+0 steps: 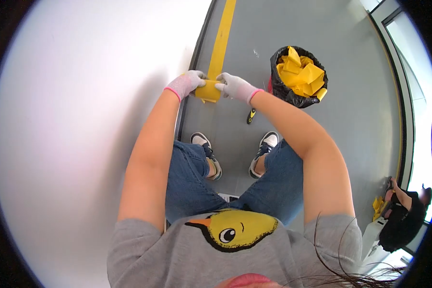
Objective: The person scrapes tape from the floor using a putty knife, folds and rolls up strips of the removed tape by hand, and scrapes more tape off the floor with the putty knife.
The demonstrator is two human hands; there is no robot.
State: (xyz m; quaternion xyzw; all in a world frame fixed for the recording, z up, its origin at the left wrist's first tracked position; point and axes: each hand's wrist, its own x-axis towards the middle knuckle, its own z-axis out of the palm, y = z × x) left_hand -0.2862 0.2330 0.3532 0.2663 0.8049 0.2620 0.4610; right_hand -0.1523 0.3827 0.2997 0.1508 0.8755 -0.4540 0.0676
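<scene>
My left hand (190, 84), in a white glove with a pink cuff, is closed on the left side of a piece of yellow tape (208, 91). On the tape's right side, my right hand (235, 88) grips with its thumb and fingers, in a matching glove. The tape looks curved or rolled, with an uneven lower edge; I cannot tell whether it is a roll or a folded strip. Just beyond my hands, a yellow floor strip (221, 43) runs away along the wall. A black and yellow utility knife (251, 116) lies on the floor below my right wrist.
A bin lined with a black bag (300, 101) stands to the right, filled with crumpled yellow tape (302, 77). The white wall (91, 96) rises close on my left. Another person in black (403, 221) is at the far right, near more yellow material (379, 206).
</scene>
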